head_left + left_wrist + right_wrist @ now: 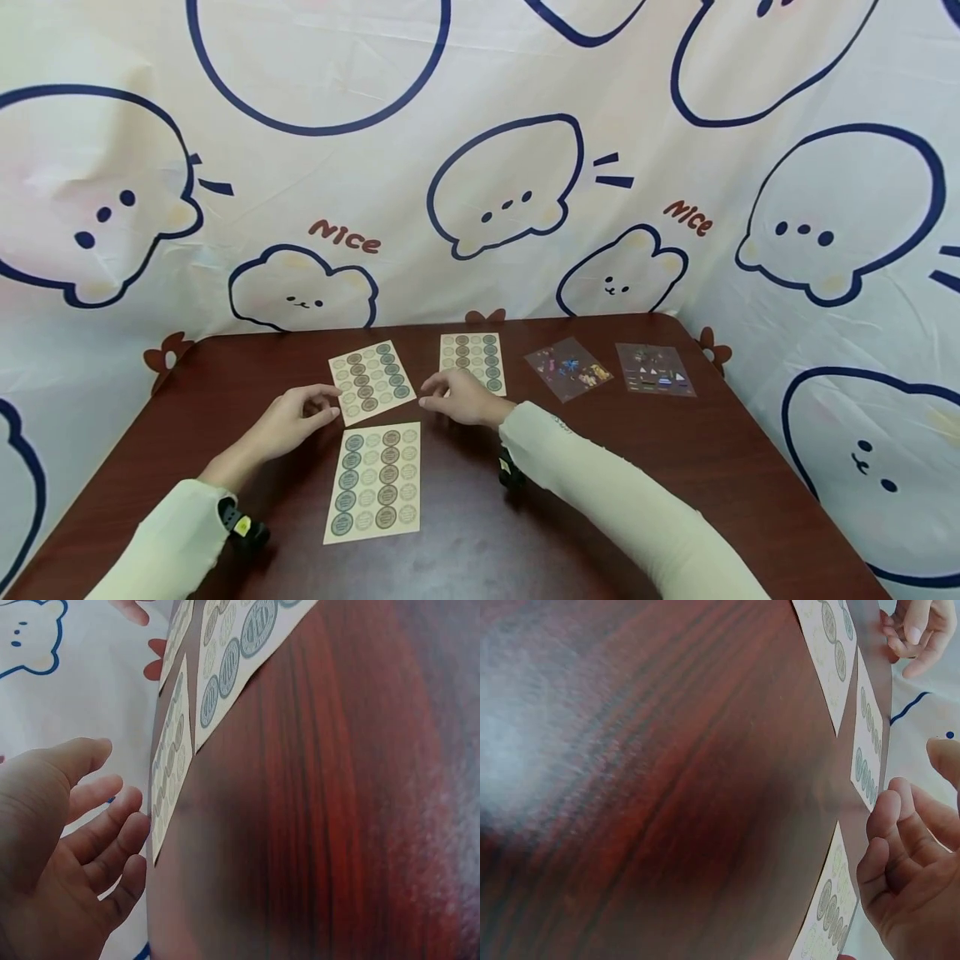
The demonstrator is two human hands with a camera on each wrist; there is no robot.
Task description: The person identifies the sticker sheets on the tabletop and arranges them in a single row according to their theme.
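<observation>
A cream sheet of round stickers [372,382] lies tilted on the table between the two hands. My left hand [296,421] is at its left edge, fingers loosely bent. Close to its lower right corner is my right hand [465,398], which partly covers another cream sticker sheet [491,367] behind it. Nearer to me lies a third sticker sheet [375,483] with columns of grey, pale and brown circles. In the wrist views, the left hand [67,832] and right hand [915,862] show relaxed fingers with nothing between them; whether they touch paper is unclear.
Two transparent sheets with small colourful pictures, one turned diagonally [570,367] and one farther right [655,369], lie at the back right. The dark brown wooden table [600,542] meets a cartoon-printed white cloth [405,183] at its back and sides.
</observation>
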